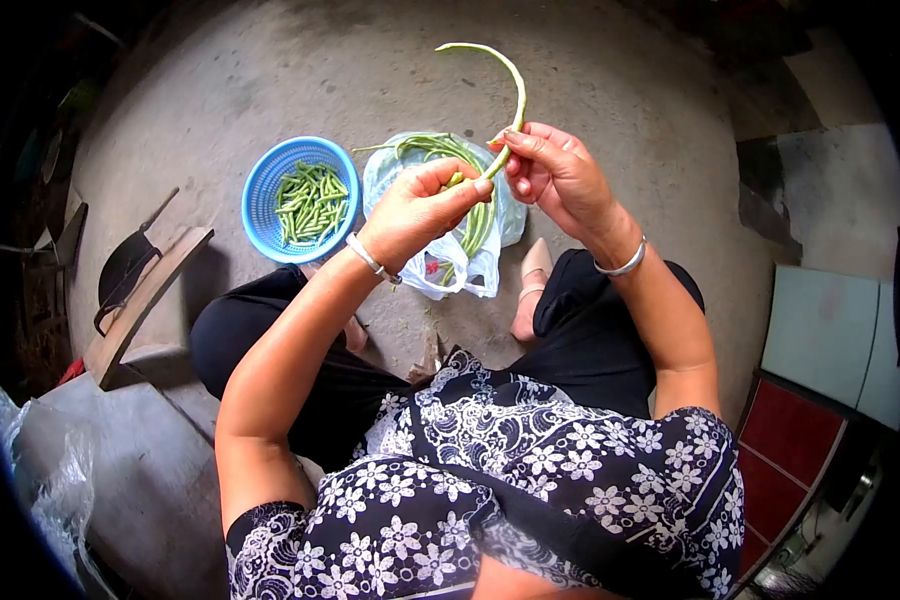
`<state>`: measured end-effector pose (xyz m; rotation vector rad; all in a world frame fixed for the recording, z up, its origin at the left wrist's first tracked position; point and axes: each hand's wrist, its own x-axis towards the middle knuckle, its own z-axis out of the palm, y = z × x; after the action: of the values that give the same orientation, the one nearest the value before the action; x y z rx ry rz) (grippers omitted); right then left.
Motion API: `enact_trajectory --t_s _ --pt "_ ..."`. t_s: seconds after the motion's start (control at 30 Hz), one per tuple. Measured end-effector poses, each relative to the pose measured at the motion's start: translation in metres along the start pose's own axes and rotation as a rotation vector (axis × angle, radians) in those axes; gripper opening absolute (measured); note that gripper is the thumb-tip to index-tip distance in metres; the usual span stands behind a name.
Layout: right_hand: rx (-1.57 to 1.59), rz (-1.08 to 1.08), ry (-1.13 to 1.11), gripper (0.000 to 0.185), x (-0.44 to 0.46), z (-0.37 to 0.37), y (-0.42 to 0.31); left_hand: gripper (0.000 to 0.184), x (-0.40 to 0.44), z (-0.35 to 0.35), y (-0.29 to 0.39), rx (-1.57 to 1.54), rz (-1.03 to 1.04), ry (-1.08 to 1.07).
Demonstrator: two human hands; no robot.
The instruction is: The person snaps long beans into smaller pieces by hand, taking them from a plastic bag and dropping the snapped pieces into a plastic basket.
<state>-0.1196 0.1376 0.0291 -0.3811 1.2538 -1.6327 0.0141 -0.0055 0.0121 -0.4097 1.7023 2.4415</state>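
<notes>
Bean [519, 88] spans both hands [417, 212] [562, 180] over bag [483, 266] with illegible red marking [432, 267].

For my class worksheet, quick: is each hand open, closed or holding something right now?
Left hand: closed, holding one end of a long green bean.
Right hand: closed, pinching the same bean farther along.

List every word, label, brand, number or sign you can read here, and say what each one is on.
No readable words, labels, brands, numbers or signs show in this view.
White plastic bag: a small red mark, too small and blurred to tell whether it is lettering.
Blue basket: no lettering visible.
Patterned top: flowers and scrolls, no letters that can be made out.
</notes>
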Motion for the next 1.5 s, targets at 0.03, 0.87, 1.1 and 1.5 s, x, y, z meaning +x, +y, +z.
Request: enact_trajectory --t_s 0.03,0.87,1.1,1.5 --pt "0.0 0.007 0.003 0.018 0.0 0.0 0.001 0.018 0.001 0.001 0.0 0.002 0.007 0.009" --pt "-0.079 -0.167 0.181 0.021 -0.006 0.016 0.01 0.016 0.019 -0.027 -0.006 -0.545 -0.069 0.256" --pt "0.015 -0.04 0.099 0.02 -0.004 0.014 0.01 0.027 0.01 -0.012 0.0 -0.349 -0.124 -0.122" --pt "-1.06 -0.711 0.23 0.008 -0.011 0.039 0.021 0.02 0.013 -0.008 -0.01 -0.598 -0.052 0.046"
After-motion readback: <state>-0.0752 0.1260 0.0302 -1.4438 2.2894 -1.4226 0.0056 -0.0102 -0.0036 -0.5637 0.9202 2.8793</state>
